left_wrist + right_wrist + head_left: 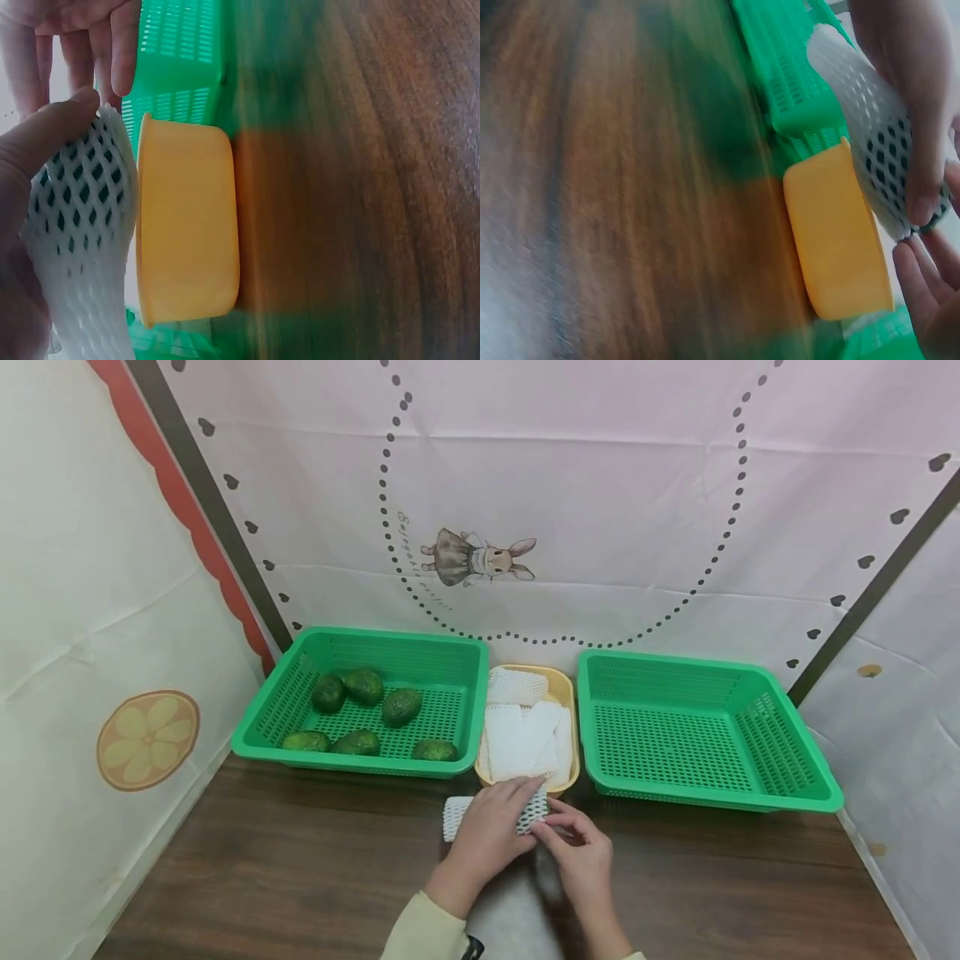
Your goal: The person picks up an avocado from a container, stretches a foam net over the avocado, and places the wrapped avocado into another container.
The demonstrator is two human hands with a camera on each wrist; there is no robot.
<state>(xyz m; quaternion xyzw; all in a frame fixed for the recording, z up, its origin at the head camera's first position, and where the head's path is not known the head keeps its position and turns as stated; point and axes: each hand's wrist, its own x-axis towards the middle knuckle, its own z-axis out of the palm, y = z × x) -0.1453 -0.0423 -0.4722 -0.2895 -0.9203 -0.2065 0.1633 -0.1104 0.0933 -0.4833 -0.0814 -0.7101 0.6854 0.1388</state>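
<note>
A white foam net sleeve (456,818) is held above the table by both hands. My left hand (487,828) wraps round it, thumb on the near side. Its right part is stretched wide, and something dark green shows through the mesh holes, most of it hidden by the net; the left part hangs slack and narrow. My right hand (585,858) pinches the sleeve's right end between thumb and fingers. In the right wrist view, these fingertips (909,259) are right at the sleeve's edge. Several avocados (402,707) lie in the left green basket (360,765).
Between the two baskets stands a yellow bin (572,752) with more white foam net sleeves (517,739) in it. Another green basket (667,752) is on the right, its mesh floor bare. Dark wooden table (315,860) runs under everything, with fabric walls behind and at the sides.
</note>
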